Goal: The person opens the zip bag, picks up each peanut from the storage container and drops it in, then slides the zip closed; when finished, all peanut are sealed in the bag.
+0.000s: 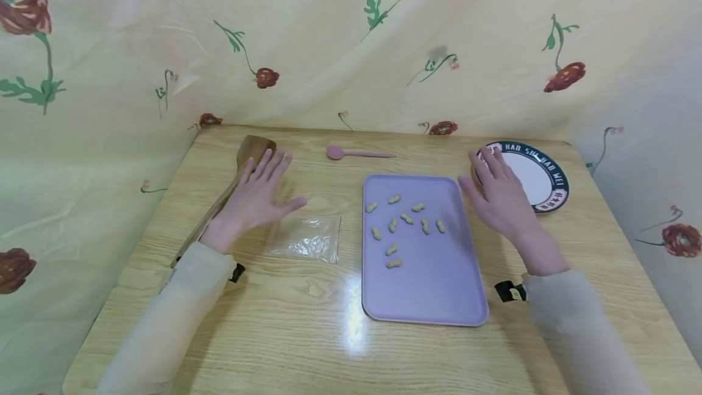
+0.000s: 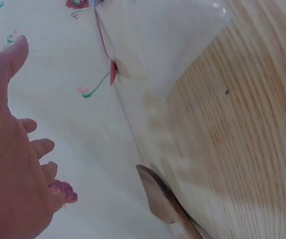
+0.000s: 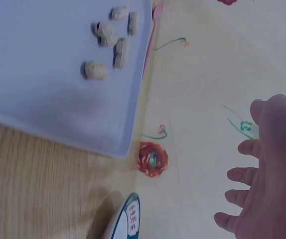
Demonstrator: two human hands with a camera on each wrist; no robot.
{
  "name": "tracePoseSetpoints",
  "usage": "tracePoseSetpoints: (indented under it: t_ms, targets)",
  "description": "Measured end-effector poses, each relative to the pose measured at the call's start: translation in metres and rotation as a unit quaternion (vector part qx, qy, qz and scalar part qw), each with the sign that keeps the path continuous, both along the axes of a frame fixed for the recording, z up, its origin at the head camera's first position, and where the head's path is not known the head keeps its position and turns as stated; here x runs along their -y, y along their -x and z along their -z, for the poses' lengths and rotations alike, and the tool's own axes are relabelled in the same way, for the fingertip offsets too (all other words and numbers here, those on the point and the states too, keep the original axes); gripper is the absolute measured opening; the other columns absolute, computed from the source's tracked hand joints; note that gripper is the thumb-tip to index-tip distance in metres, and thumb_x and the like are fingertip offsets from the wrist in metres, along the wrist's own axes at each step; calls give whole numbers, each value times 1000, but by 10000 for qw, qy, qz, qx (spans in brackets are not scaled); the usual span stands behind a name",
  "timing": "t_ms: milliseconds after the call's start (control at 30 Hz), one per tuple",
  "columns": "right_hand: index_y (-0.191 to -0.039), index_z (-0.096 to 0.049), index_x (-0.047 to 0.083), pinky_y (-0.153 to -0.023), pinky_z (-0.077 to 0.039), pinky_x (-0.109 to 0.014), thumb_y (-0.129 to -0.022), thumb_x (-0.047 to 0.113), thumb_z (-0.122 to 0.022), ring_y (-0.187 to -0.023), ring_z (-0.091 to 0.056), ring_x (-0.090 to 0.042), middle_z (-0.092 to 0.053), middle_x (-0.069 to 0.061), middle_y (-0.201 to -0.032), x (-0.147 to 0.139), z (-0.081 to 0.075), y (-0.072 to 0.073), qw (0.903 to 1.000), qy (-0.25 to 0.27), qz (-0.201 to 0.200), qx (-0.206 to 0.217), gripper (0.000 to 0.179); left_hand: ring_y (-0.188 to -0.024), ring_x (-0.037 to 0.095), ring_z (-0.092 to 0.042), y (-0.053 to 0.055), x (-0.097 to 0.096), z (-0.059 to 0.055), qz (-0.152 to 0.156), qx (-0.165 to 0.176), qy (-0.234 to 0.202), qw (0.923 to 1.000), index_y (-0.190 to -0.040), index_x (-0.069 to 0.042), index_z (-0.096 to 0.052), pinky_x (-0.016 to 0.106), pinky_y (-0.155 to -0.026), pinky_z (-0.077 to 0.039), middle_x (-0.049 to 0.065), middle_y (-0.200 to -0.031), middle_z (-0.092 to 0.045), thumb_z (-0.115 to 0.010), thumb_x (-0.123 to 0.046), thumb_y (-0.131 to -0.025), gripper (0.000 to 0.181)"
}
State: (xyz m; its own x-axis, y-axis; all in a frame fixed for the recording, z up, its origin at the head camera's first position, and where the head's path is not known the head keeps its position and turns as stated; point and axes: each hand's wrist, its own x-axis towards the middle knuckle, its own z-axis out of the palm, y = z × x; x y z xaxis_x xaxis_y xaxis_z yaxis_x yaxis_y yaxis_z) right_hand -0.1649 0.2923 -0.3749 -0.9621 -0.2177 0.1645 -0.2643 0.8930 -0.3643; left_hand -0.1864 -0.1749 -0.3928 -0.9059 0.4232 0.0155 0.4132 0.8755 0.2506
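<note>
My left hand (image 1: pixel 256 194) hovers with spread fingers over the left of the table, nearest a wooden spatula (image 1: pixel 219 200) and a clear plastic bag (image 1: pixel 307 238). It holds nothing; in the left wrist view the spatula (image 2: pixel 163 199) lies below the palm. My right hand (image 1: pixel 501 200) is held above the table between a purple tray (image 1: pixel 428 291) and a round plate (image 1: pixel 534 178), its fingers straight and partly covering the plate's left side. Several peanuts (image 1: pixel 406 219) in their shells lie scattered on the upper half of the tray. The right wrist view shows peanuts (image 3: pixel 121 52) too.
A pink spoon (image 1: pixel 362 153) lies near the table's back edge, behind the bag and tray. Flower-printed cloth (image 1: pixel 307 35) hangs behind the wooden table (image 1: pixel 285 334) and along its sides. The plate has a dark rim with lettering.
</note>
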Motion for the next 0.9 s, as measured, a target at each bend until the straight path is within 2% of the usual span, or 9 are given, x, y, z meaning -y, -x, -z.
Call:
tracePoseSetpoints:
  t_ms: [233,367,567,733,900]
  targets:
    - [-156,-28,4,-111,-22,-66,-104,48,-44,-144,-21,-47,-23,-25,-159,20,4,-3,9983,532,-92,236,70,-151,24,9,-6,-13,4,373,-90,54,9993,-161,-13,-8,47,-120,3,5,-167,0,-49,-74,-90,102]
    - [-155,-31,3,-109,-26,-66,-104,45,-47,-141,-28,-48,-30,-26,-156,30,13,-4,9959,805,-251,335,68,-152,29,3,-12,-23,9,734,224,-186,9969,-161,-12,-9,49,-120,-1,8,-166,-3,-57,-69,-89,104]
    - [-151,-37,0,-105,-34,-63,-103,44,-49,-134,-40,-46,-39,-26,-149,47,31,-7,9907,1222,-381,453,66,-150,36,-13,-18,-38,18,1239,485,-106,9910,-159,-7,-19,52,-120,-9,13,-164,-16,-66,-64,-86,104]
    - [-147,-42,-3,-100,-41,-57,-103,37,-54,-125,-48,-42,-47,-25,-142,60,41,-10,9837,1607,-571,576,61,-149,33,-21,-23,-48,25,1394,722,-30,9876,-157,-8,-26,50,-120,-12,13,-162,-25,-74,-63,-79,107]
    - [-144,-45,-3,-95,-45,-54,-102,35,-56,-118,-53,-37,-54,-25,-134,72,46,-11,9790,1815,-583,725,57,-147,31,-25,-26,-56,29,1525,915,22,9841,-157,-8,-28,50,-119,-15,12,-161,-28,-79,-61,-75,110]
